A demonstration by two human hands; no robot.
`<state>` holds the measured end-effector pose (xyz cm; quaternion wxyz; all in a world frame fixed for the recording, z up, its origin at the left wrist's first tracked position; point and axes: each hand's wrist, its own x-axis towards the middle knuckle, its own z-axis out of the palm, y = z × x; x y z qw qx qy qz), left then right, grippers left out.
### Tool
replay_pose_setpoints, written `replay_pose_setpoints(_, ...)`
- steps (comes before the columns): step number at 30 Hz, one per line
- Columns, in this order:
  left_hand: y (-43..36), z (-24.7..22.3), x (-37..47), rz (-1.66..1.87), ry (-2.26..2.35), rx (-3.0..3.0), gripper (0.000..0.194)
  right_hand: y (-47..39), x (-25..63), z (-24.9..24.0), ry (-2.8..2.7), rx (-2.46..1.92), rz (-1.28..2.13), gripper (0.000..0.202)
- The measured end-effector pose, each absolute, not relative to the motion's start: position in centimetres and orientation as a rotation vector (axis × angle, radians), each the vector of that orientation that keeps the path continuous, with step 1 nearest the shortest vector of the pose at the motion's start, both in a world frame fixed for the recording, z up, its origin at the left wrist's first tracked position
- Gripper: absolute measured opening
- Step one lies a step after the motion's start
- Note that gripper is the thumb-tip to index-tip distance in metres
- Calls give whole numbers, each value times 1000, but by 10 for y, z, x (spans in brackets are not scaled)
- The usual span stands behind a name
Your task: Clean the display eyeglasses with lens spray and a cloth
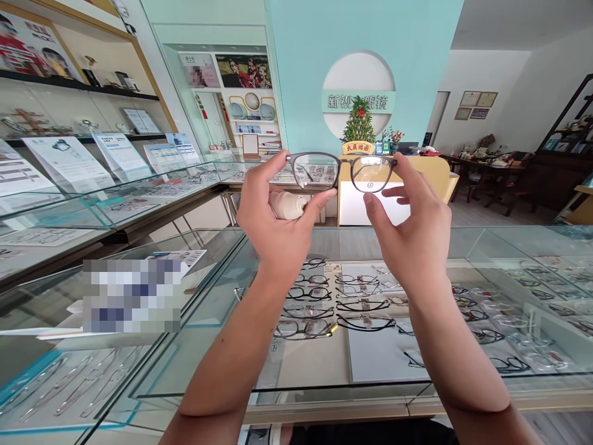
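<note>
A pair of dark-framed eyeglasses (345, 162) is held up level between both hands, above the glass display case. My left hand (280, 216) pinches the left end of the frame with its fingers, the thumb below the lens. Tucked in that same palm is a rolled white cloth-like bundle (288, 205). At the other end, my right hand (412, 216) grips the frame by its right corner, its thumb at the lower rim of the lens. Through the clear lenses the shop behind shows. The temples are mostly hidden.
Below my arms, the glass display case (319, 390) holds rows of eyeglasses (308, 293). Papers (192, 256) lie on the glass at left, partly blurred. More glass counters and standing cards (120, 157) run along the left. A yellow-and-white counter (417, 179) with a plant (359, 123) stands ahead.
</note>
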<state>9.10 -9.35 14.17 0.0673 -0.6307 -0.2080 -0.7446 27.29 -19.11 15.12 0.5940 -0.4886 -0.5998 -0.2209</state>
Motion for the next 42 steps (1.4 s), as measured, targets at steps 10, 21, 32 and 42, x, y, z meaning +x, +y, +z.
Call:
replay_pose_setpoints(10,-93,142,92,-2180,-644,-1783,77,-191,274,152,-1393,-1124,-521,62)
replay_pose_setpoints(21,-90,144,93,-2222,-611,-1816,75,-193,273,153,-1389,-1120,-553,60)
replay_pose_setpoints(32,-72,141,86,-2301,-535,-2024,82,-197,271,154,-1394,-1082,-602,55)
replay_pose_setpoints(42,-61,146,80,-2207,-422,-1916,68,-191,273,150,-1419,-976,-616,54)
